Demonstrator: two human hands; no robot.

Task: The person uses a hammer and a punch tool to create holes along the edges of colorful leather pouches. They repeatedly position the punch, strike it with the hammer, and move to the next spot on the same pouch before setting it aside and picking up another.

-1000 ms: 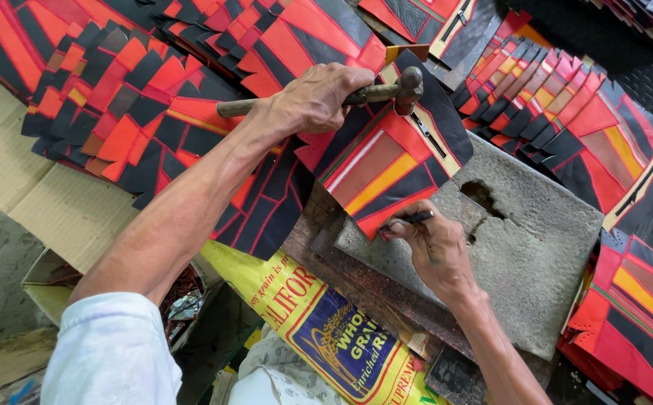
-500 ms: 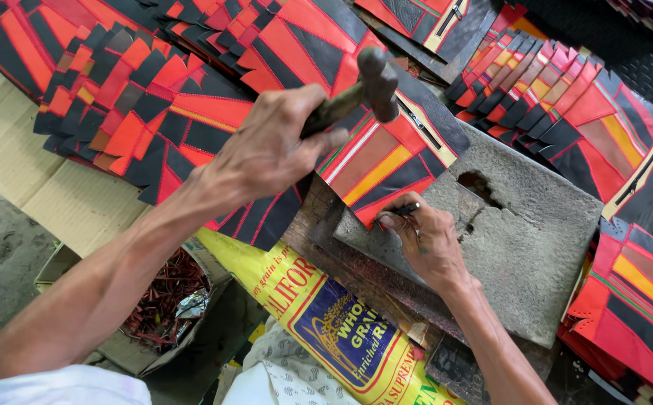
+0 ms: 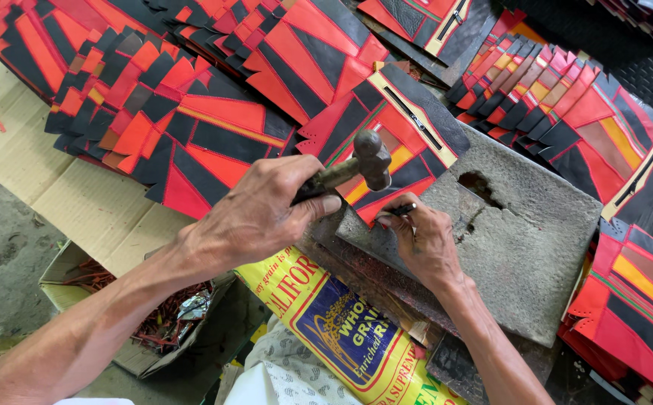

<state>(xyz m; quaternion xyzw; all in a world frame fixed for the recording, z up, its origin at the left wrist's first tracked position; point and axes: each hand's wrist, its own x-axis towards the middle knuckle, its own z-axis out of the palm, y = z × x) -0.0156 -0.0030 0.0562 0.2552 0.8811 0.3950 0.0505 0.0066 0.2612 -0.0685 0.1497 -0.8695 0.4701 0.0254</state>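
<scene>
- Presently, left hand (image 3: 255, 214): clenched round the handle of a small hammer (image 3: 356, 163); the hammer head has dropped from its raised position half a second ago and now hangs just above the punch, so a strike looks imminent or just delivered.
- Right hand (image 3: 424, 244): fingers pinched on a short dark punch tool (image 3: 404, 209), held at the near edge of the workpiece; unmoved since the earlier frames.
- Workpiece: red, black and yellow stitched panel (image 3: 390, 139) with a zip strip, lying across the far-left corner of the stone block (image 3: 521, 255); its position is unchanged.
- Stone block: grey, rough, with a worn hollow near its middle; it rests on a dark board.
- Stacks of similar panels (image 3: 154, 112): fanned out beyond the block's far and left edges, more at its right edge.
- Printed yellow and blue sack (image 3: 341, 330): below the block's near edge.
- Cardboard box (image 3: 116, 307): near left, holding reddish scraps.
- Judgement: punching of this panel's edge appears under way.
</scene>
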